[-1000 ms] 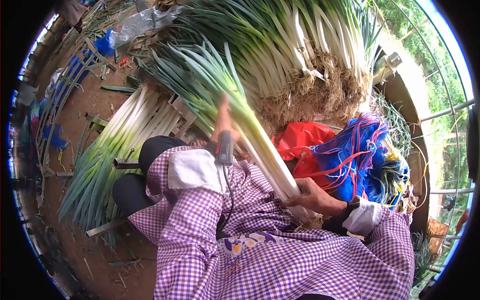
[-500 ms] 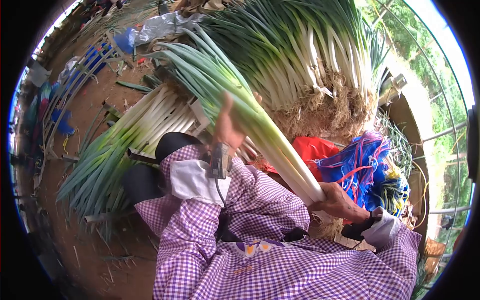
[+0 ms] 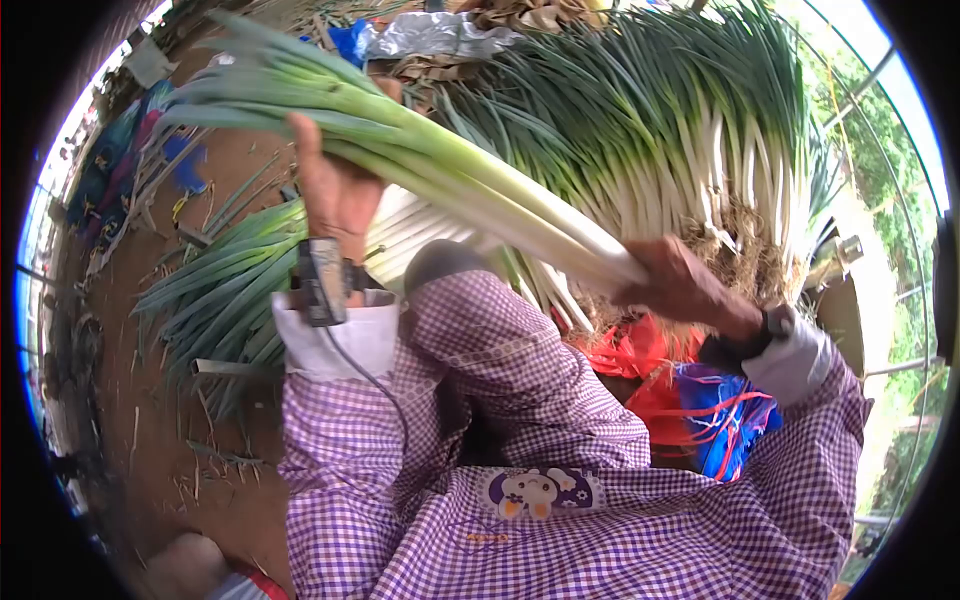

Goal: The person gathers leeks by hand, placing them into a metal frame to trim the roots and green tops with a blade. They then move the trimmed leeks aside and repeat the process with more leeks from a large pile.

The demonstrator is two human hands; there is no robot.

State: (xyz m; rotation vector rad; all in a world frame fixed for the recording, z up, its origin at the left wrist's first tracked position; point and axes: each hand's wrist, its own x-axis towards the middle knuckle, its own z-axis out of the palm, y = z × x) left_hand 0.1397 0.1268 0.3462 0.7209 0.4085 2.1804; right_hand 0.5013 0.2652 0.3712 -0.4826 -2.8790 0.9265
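A bunch of long green onions (image 3: 450, 160) is held up slantwise before me, its leaves at the upper left and its white ends at the lower right. My left hand (image 3: 338, 190) cradles the leafy part, thumb in front and fingers mostly hidden behind it. Around the white ends my right hand (image 3: 685, 285) is closed, blurred a little. Below the held bunch, a pile of green onions (image 3: 235, 280) lies at the left, partly covered by my left arm and knee.
A large row of green onions (image 3: 670, 130) with roots stands at the back right. Red plastic (image 3: 655, 395) and a blue strip bundle (image 3: 725, 420) lie beside my right knee. Silver sheeting (image 3: 440, 38) is at the back. At bottom left, part of another person (image 3: 190, 565) shows.
The held bunch has swung up and left into a flatter slant. My left hand has moved left and up with it, and my right hand has risen away from the blue strips.
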